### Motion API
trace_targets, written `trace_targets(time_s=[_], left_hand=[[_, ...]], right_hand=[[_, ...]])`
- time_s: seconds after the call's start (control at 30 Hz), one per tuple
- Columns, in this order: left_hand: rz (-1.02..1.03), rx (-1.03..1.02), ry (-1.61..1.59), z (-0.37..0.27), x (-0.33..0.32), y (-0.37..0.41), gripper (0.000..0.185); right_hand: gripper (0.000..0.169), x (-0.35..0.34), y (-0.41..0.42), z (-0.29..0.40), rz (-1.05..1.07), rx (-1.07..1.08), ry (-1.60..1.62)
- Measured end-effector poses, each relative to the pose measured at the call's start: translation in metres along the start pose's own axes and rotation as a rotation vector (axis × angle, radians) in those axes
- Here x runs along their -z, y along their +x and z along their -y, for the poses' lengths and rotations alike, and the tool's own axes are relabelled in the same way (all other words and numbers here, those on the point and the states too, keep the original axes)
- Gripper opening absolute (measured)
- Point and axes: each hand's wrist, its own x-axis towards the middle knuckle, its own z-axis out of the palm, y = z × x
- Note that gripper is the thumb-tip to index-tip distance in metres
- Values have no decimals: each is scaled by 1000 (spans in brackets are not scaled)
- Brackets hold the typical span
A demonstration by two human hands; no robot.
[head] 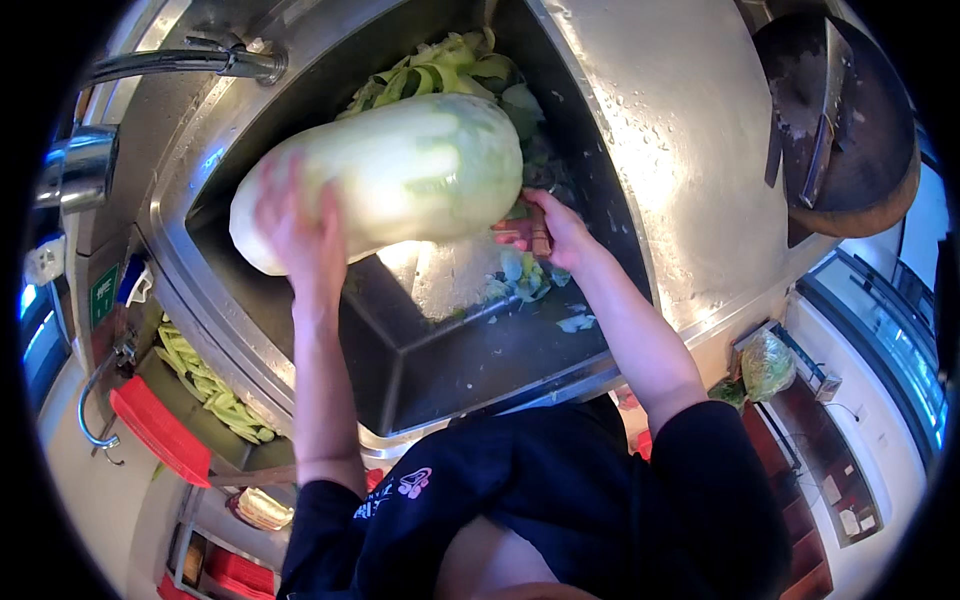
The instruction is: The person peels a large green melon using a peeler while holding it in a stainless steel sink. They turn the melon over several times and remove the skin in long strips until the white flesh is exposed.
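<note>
A large, mostly peeled winter melon (pixel 390 176) lies over a deep stainless steel sink (pixel 480 360), pale with green patches at its right end. My left hand (pixel 300 217), blurred, rests on the melon's left part with its fingers spread. By the melon's right end, my right hand (pixel 551 229) is closed around a brown handle (pixel 540 232), perhaps a peeler's; its working end cannot be made out. Long green peelings (pixel 442 67) are heaped behind the melon, and smaller scraps (pixel 525 274) lie on the sink floor beside my right hand.
On the right, a cleaver (pixel 825 120) lies on a round chopping block (pixel 862 172) beside the wet steel counter (pixel 675 135). A faucet (pixel 255 64) stands at the upper left. Green vegetables (pixel 210 386) fill a basin at lower left, near a red basket (pixel 161 431).
</note>
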Motion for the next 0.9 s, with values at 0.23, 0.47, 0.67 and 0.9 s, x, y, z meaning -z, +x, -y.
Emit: trace_targets(time_s=[0.23,0.47,0.67,0.9], left_hand=[[653,70,174,-14,-45,101,72],[741,-131,336,-71,-65,55,67],[1196,142,206,-27,-98,70,56],[1635,5,316,-48,-113,89,52]], right_hand=[[53,5,-6,-3,-23,22,-46],[49,36,-17,-99,-150,-148,360],[50,24,-44,-101,-273,-263,500],[44,17,-21,-99,-413,-310,571]])
